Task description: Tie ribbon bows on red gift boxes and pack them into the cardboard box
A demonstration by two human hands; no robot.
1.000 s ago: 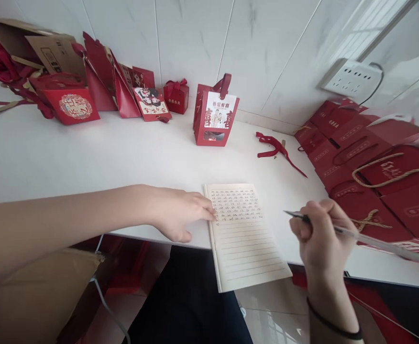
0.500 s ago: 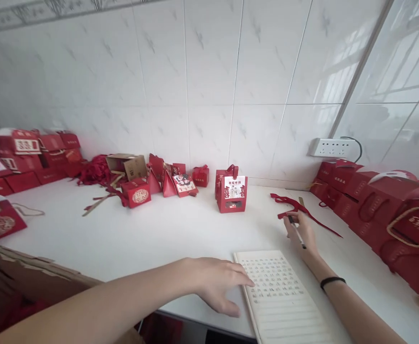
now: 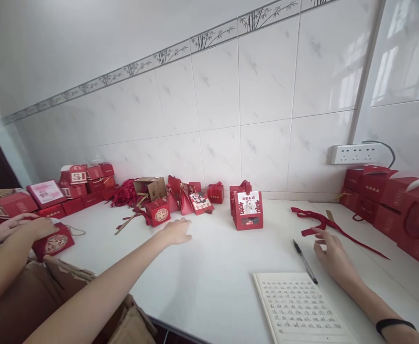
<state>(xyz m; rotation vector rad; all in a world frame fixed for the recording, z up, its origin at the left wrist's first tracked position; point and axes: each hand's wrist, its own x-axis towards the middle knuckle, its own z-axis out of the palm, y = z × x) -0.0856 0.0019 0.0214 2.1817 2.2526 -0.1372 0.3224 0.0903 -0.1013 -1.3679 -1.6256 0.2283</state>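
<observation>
My left hand [image 3: 178, 231] reaches over the table with its fingers loosely apart and nothing in it. Nearest to it stand a small red gift box with a gold round print [image 3: 158, 212] and several red cone-shaped boxes, one with a picture card [image 3: 200, 202]. My right hand [image 3: 330, 247], fingers apart and slightly bent, is by a red ribbon [image 3: 312, 231]; its index fingertip is at the ribbon's end, and I cannot tell if it touches. A black-tipped pen [image 3: 304, 262] lies left of that hand. An open notebook with handwriting [image 3: 299, 306] lies at the front.
At the left, another person's hands [image 3: 40, 228] are on a red box [image 3: 57, 241]. A cardboard carton [image 3: 33, 296] stands at the front left. A red gift box with a window [image 3: 248, 210] is mid-table. Red boxes [image 3: 392, 200] are stacked right, below a power strip [image 3: 355, 154].
My right hand has let go of the pen, which now lies on the table. My left hand has left the notebook and moved left and forward. The view has turned left and up.
</observation>
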